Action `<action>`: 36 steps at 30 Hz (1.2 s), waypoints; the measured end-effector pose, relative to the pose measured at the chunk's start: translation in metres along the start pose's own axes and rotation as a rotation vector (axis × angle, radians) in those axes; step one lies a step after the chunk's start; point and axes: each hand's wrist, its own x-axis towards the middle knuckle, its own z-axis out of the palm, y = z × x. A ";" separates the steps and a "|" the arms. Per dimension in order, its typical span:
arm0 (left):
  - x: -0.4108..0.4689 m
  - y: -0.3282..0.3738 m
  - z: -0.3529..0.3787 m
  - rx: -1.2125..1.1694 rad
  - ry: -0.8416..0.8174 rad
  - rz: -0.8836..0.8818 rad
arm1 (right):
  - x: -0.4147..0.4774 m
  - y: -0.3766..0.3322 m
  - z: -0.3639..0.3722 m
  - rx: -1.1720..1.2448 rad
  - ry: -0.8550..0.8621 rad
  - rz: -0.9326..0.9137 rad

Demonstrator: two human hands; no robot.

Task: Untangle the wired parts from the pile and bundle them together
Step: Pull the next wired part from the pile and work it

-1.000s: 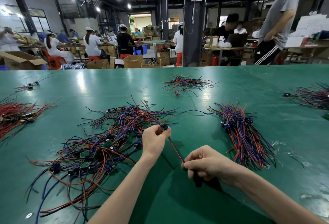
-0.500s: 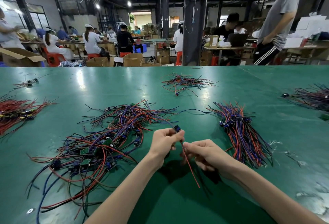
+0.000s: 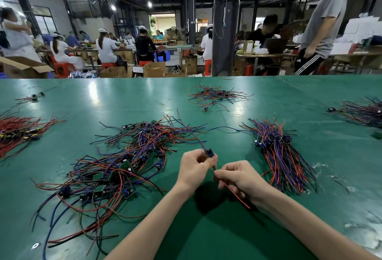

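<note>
A tangled pile (image 3: 124, 162) of red, blue and black wired parts with small green boards lies on the green table (image 3: 206, 228), left of centre. My left hand (image 3: 194, 166) pinches one wired part (image 3: 209, 153) by its small blue component, and a wire still trails back up into the pile. My right hand (image 3: 239, 177), close beside the left, pinches that part's red wire (image 3: 235, 193), which hangs down past the palm. A neat bundle (image 3: 279, 156) of straightened parts lies to the right of my hands.
Other wire heaps lie around: red ones (image 3: 18, 133) at the left edge, a small tangle (image 3: 215, 96) at the far middle, a dark heap (image 3: 363, 112) at the far right. People work at benches behind the table, and one stands at the back right.
My left hand lifted the part up and to the right, away from the pile. My right hand slid up the red wire from its lower end until it came close to the left hand.
</note>
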 end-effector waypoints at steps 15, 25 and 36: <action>0.020 -0.005 -0.032 0.229 0.305 -0.004 | -0.012 -0.006 0.004 -0.107 -0.153 -0.007; 0.019 -0.004 -0.032 0.239 0.327 0.020 | -0.016 -0.007 0.005 -0.174 -0.198 -0.040; 0.015 0.003 -0.026 0.051 0.207 -0.047 | -0.019 -0.009 -0.005 -0.255 -0.360 -0.037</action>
